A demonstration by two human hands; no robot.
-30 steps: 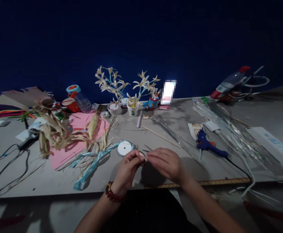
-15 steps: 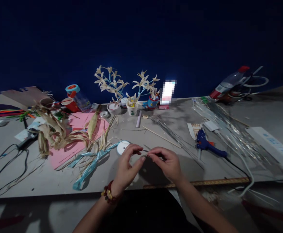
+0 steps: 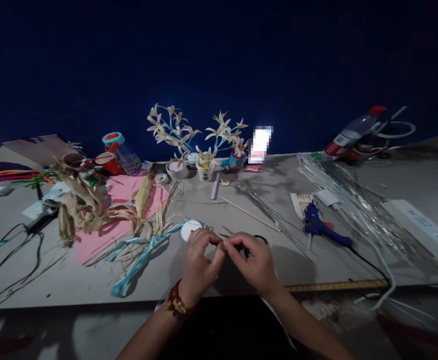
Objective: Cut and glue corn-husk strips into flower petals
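Observation:
My left hand (image 3: pixel 201 260) and my right hand (image 3: pixel 251 260) meet just above the grey table (image 3: pixel 72 280) near its front edge. Their fingertips pinch one small pale piece (image 3: pixel 224 244) between them; it is too small to tell what it is. A beaded bracelet (image 3: pixel 176 302) sits on my left wrist. A white ribbon spool (image 3: pixel 190 229) lies just beyond my left hand, with light blue ribbon (image 3: pixel 136 260) trailing to the left. Dark scissors (image 3: pixel 258 239) lie partly hidden behind my right hand.
Dried husk leaves (image 3: pixel 87 205) lie on pink paper (image 3: pixel 102 235) at the left. Husk flowers in small cups (image 3: pixel 206 167) stand at the back. A blue glue gun (image 3: pixel 320 225), thin wires (image 3: pixel 271 212), a white power strip (image 3: pixel 421 225) and black cables (image 3: pixel 12 260) surround the work spot.
Both hands have drawn slightly nearer to me and closer together, the fingers curling tighter round the small piece. The scissors' handle now shows behind my right hand.

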